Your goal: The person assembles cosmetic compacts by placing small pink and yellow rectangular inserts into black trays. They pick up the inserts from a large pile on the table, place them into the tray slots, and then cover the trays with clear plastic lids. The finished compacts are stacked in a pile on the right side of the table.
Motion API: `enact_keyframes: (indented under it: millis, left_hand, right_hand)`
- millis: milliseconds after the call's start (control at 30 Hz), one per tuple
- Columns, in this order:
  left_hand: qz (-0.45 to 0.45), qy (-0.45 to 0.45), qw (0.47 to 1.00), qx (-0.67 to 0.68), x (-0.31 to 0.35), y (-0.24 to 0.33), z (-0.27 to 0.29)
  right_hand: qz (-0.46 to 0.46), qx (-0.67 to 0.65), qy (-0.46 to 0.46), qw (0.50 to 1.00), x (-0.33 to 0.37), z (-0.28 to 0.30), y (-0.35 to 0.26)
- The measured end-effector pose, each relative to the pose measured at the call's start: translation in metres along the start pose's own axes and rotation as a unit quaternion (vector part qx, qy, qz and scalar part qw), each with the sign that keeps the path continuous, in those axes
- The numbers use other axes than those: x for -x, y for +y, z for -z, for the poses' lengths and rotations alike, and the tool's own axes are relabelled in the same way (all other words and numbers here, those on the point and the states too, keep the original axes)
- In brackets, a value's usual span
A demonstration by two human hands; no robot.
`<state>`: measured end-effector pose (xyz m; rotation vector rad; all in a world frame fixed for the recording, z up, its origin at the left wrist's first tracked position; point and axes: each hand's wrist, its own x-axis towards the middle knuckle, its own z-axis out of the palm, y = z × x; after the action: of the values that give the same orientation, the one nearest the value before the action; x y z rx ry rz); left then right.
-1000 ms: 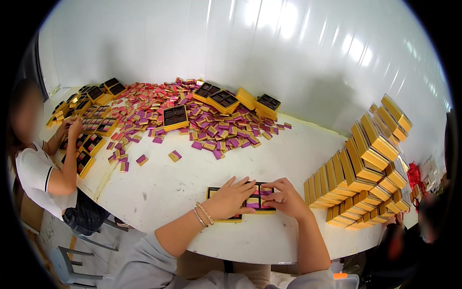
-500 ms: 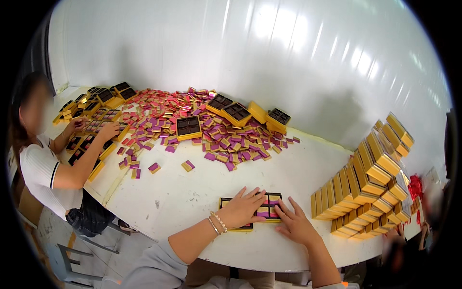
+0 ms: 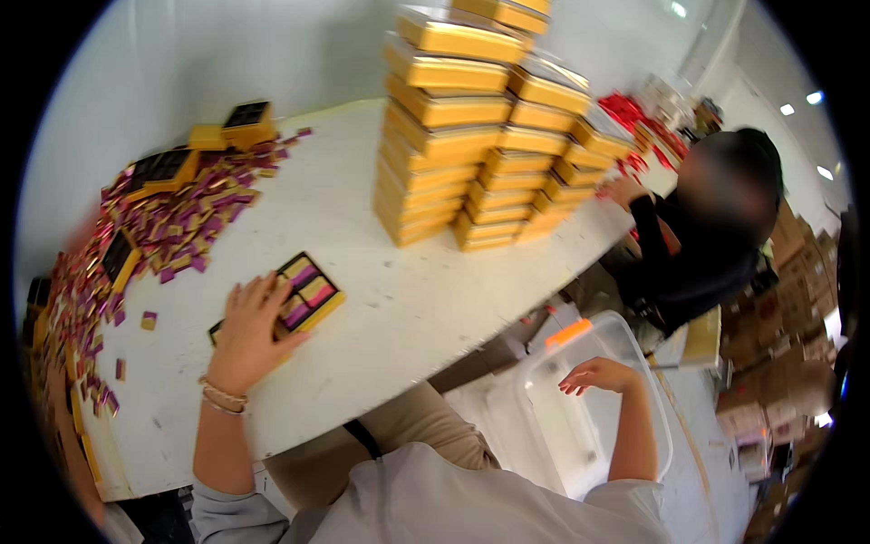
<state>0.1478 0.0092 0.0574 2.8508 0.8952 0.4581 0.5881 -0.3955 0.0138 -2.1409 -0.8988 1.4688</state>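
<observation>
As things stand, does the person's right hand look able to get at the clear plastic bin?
Probably yes: the right hand appears empty and hangs over the plastic bin in this view, with nothing visible blocking its way.

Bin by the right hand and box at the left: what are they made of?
Bin: probably plastic, smooth and translucent, as its pale walls look partly transparent.
Box: likely card, satin yellow, judging by its flat, straight-edged wall; blur leaves plastic possible.

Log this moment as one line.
left hand: spread over open yellow box of wrapped pieces; right hand: off white table, seen against clear bin; stacked yellow boxes: standing on table
</observation>
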Motion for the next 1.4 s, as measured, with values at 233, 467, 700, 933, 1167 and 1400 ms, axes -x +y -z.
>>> enact_keyframes:
  millis: [233,467,700,933,1167,1400]
  left_hand:
    - [-0.030,0.009,0.999,0.029,-0.010,0.023,-0.002]
    - [0.041,0.148,0.988,0.027,0.066,0.019,0.012]
    - [0.283,0.382,0.874,-0.102,0.286,0.009,0.021]
    - [0.662,0.366,0.627,-0.185,0.584,0.076,-0.080]
    - [0.933,0.174,0.313,-0.030,0.780,0.314,-0.303]
    - [0.962,0.037,0.141,0.231,0.806,0.382,-0.355]
  right_hand:
    - [-0.188,0.207,0.173,0.944,-0.105,-0.156,0.277]
    - [-0.135,0.249,0.185,0.941,-0.166,-0.178,0.228]
    - [0.118,0.348,0.145,0.919,-0.266,-0.174,0.070]
    - [0.363,0.472,-0.140,0.791,-0.329,-0.388,-0.105]
    - [0.434,0.567,-0.348,0.608,-0.258,-0.653,-0.111]
    - [0.436,0.620,-0.382,0.529,-0.192,-0.794,-0.062]
